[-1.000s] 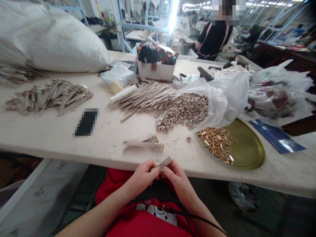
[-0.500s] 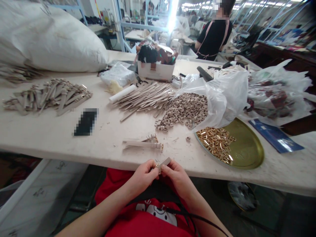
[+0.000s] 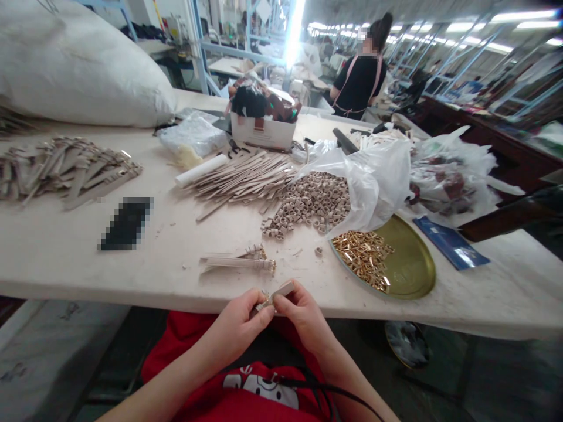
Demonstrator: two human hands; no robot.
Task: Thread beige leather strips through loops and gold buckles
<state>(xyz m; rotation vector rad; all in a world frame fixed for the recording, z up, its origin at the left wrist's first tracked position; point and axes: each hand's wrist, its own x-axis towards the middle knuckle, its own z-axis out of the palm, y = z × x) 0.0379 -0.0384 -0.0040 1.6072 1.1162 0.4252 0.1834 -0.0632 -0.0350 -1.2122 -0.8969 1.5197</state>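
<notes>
At the front edge of the table, my left hand [image 3: 247, 313] pinches the buckle end of a beige strap [image 3: 284, 288], where a bit of gold metal shows. My right hand [image 3: 299, 306] grips the same strap from the other side, thumb on top. Fingers cover most of the strap's middle. Just beyond my hands lie several beige straps with gold buckles [image 3: 237, 264]. Farther back are a pile of plain beige strips [image 3: 246, 179] and a heap of small beige loops [image 3: 308, 202]. One single loop [image 3: 318, 251] sits apart.
Gold buckles [image 3: 363, 258] fill part of a gold-coloured tray [image 3: 416, 266] on the right, beside a plastic bag [image 3: 378, 181]. Finished-looking straps [image 3: 65, 170] are heaped left, near a blurred dark rectangle [image 3: 126, 224]. A box [image 3: 263, 132] stands behind; a person [image 3: 359, 82] is beyond.
The view has swung right, so the table's things appear farther left. Both hands still grip the strap; its free end is tilted a little flatter.
</notes>
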